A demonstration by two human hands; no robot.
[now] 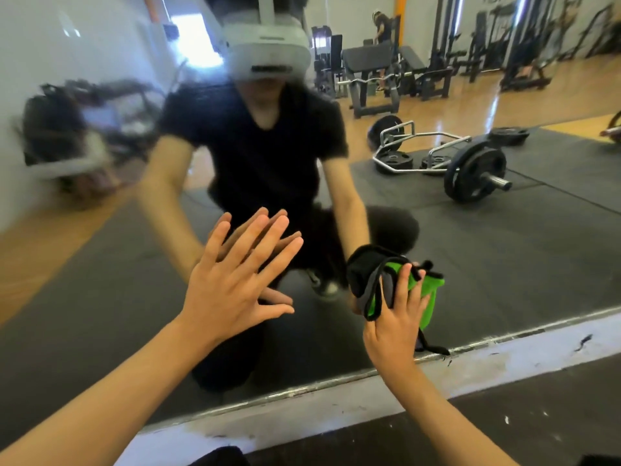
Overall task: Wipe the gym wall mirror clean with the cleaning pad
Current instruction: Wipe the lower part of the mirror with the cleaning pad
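Braced flat, fingers spread, left hand (232, 290) against gym mirror (504, 264); right hand (396, 326) pressing green-and-black cleaning pad (425, 289) low on glass, near white sill (504, 361). Reflected: loaded barbell (477, 174), benches.

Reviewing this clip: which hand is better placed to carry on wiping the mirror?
Right. The right hand presses the green cleaning pad flat on the mirror near its lower edge. The left hand is bare, fingers spread on the glass.
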